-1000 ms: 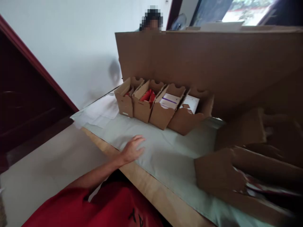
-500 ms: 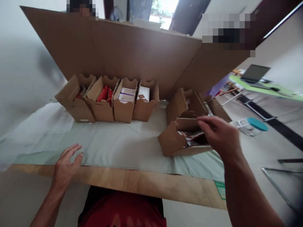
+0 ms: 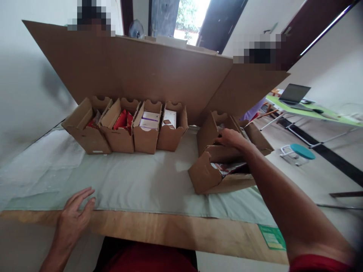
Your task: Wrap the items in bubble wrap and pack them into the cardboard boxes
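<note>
My left hand [image 3: 76, 211] hovers at the table's front edge, fingers stretched and thumb apart, holding nothing. On the right, my right hand [image 3: 231, 138] reaches into the opening of a cardboard box [image 3: 205, 130]; its fingertips are hidden, so its grip cannot be made out. Under my forearm, a nearer cardboard box [image 3: 202, 175] holds shiny printed packets [image 3: 227, 169]. Another cardboard box [image 3: 259, 138] stands at the far right. Along the back left, several cardboard bins form a row, with red packets [image 3: 121, 120], white-and-purple boxes [image 3: 149, 119] and a white box with a brown square [image 3: 169, 119].
A tall cardboard panel [image 3: 159, 75] stands behind the bins, with two people's blurred heads above it. Clear plastic sheeting [image 3: 42, 166] lies on the green cloth [image 3: 127, 185] at left. Beyond are a green table [image 3: 317, 111] with a laptop [image 3: 295, 93] and a blue-topped stool [image 3: 302, 151].
My right hand has moved from above the nearer right box, forward and left to the box behind it. My left hand stays open near the edge. The view has tilted slightly.
</note>
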Motion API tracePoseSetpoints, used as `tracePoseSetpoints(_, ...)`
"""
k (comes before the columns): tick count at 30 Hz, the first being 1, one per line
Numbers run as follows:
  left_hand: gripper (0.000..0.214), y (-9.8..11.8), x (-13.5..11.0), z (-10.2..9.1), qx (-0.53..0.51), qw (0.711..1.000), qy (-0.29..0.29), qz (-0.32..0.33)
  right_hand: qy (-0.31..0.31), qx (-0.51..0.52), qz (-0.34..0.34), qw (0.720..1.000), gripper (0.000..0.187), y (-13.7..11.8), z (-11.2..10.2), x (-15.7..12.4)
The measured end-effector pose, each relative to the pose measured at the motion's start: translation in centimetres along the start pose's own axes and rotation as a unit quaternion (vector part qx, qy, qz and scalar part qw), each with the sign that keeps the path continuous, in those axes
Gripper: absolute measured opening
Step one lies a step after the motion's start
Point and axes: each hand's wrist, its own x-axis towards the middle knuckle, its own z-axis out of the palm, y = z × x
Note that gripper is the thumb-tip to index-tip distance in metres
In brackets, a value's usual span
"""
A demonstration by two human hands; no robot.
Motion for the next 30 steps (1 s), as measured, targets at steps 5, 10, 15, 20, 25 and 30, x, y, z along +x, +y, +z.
tracePoseSetpoints(5,0.036,0.9,0.2,1.0,-0.012,1.0,-0.003,0.007,0.059,-0.039,0.02,0.997,0.046,-1.2,-2.2,-2.1)
tracePoseSetpoints(10,0.036,0.8,0.2,1.7,-0.016,0.999,-0.001,0.029,0.211,0.009,-0.133,0.968,0.037,-7.4,-4.7,-4.0)
tracePoseSetpoints(15,0.033,2.0,0.0,3.0,-0.028,0.998,0.004,0.06,0.1,-0.051,-0.238,0.965,0.037,-15.9,-4.3,-2.5)
tracePoseSetpoints(20,0.032,0.6,-1.0,1.9,-0.049,0.999,0.004,0.01,0.077,-0.088,-0.257,0.959,0.033,-17.3,-3.3,-2.1)
tracePoseSetpoints(25,0.034,-0.7,1.6,0.9,-0.036,0.999,0.038,-0.002,0.068,-0.097,-0.309,0.944,0.028,-15.4,-3.1,-3.4)
tracePoseSetpoints(30,0.069,-1.1,10.7,1.1,-0.053,0.989,0.135,-0.022,0.179,0.133,-0.241,0.944,0.044,-12.4,-3.7,-1.1)
